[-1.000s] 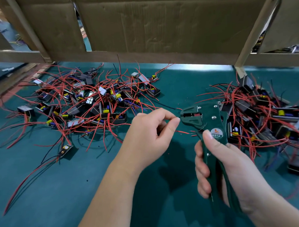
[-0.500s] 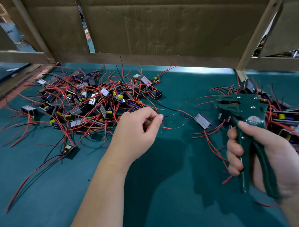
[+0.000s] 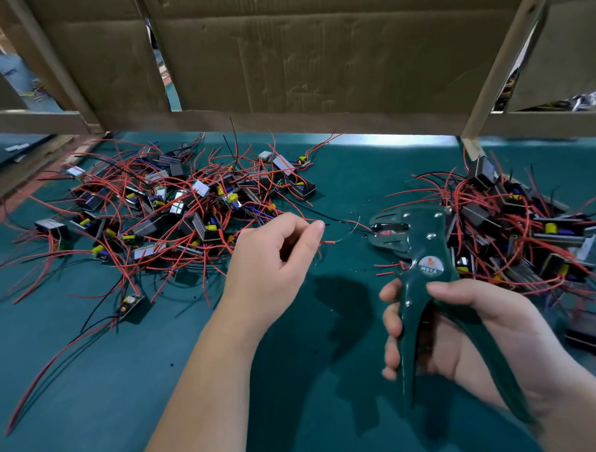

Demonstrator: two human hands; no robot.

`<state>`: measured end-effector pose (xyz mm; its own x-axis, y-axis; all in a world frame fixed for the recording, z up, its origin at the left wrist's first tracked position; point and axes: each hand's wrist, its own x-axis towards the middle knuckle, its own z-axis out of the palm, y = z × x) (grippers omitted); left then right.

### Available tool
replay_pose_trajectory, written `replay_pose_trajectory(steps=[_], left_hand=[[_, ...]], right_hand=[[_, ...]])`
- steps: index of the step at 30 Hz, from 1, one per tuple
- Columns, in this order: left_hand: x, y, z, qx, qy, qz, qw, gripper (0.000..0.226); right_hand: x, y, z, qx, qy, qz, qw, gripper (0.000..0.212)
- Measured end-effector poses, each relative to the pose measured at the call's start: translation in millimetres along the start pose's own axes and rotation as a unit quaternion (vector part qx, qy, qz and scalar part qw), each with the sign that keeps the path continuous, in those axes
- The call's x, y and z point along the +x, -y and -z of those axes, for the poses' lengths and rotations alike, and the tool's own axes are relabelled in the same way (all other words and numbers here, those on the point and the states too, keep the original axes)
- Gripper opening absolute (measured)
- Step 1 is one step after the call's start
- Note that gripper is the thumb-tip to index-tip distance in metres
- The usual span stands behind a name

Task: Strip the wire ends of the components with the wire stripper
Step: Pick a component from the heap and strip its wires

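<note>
Green wire stripper [image 3: 427, 251] handles sit in the right hand [image 3: 471, 327], whose fingers curl round them. Its mouth points to nine o'clock. There the left hand [image 3: 271, 264] pinches a red wire [image 3: 328, 241], tip near the mouth. One pile of components [image 3: 186, 210] lies at ten o'clock from that hand, another pile [image 3: 529, 236] at three o'clock from the tool.

Left hand [image 3: 274, 261] left of the wire stripper [image 3: 424, 251], thumb and forefinger pinching a red wire [image 3: 328, 241]. Right hand [image 3: 465, 328] below its head, fingers curled round both handles.
</note>
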<state>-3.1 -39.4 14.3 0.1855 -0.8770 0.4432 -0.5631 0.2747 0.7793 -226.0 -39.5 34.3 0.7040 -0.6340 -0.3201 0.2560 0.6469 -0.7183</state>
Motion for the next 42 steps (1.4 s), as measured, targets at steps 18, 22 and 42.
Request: replay_pose_trajectory(steps=[18, 22, 42], left_hand=[[-1, -14, -10, -0.001, -0.022, -0.04, 0.999, 0.023], [-1, -17, -11, 0.01, -0.03, -0.058, 0.998, 0.023], [-3, -15, -9, 0.084, 0.0, -0.066, 0.994, 0.024]], right_hand=[[8, -19, -16, 0.008, 0.092, 0.004, 0.996, 0.043], [8, -19, -16, -0.002, 0.079, 0.014, 0.997, 0.04], [10, -26, -28, -0.049, -0.099, 0.037, 0.993, 0.04]])
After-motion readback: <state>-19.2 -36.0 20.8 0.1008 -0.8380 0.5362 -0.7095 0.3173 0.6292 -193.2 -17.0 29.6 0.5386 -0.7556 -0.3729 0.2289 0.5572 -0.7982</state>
